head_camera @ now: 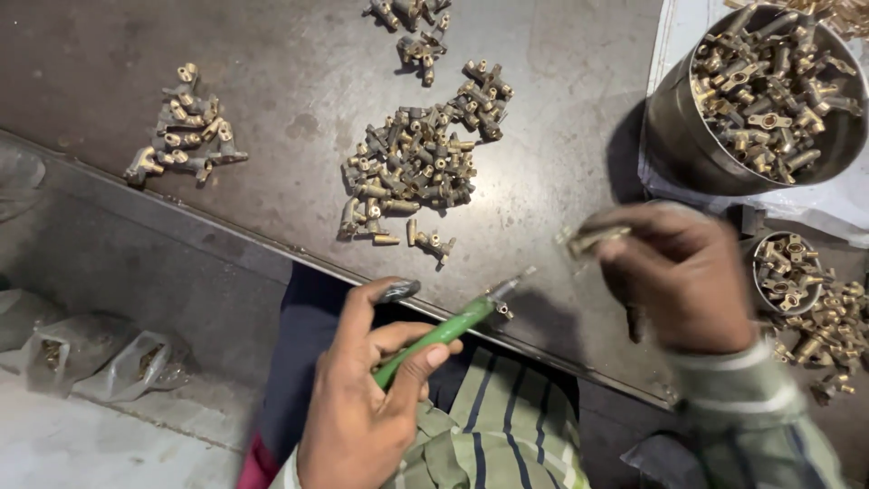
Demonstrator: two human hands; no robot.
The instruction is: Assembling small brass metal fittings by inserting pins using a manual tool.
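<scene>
A green-handled tool (pixel 444 331) is gripped in the closed left hand (pixel 362 398), its tip held over the dark surface (pixel 272 100) edge. A brass fitting (pixel 593 239) is pinched in the closed right hand (pixel 679 281), just beside the tool tip. More fittings (pixel 412 163) are heaped beyond, and a metal bowl (pixel 674 136) is filled with others.

a small metal workshop: a worn, stained steel bench (pixel 272 54) strewn with heaps of brass fittings (pixel 412 163), a steel bowl (pixel 670 136) full of them far right, dusty floor left.
</scene>
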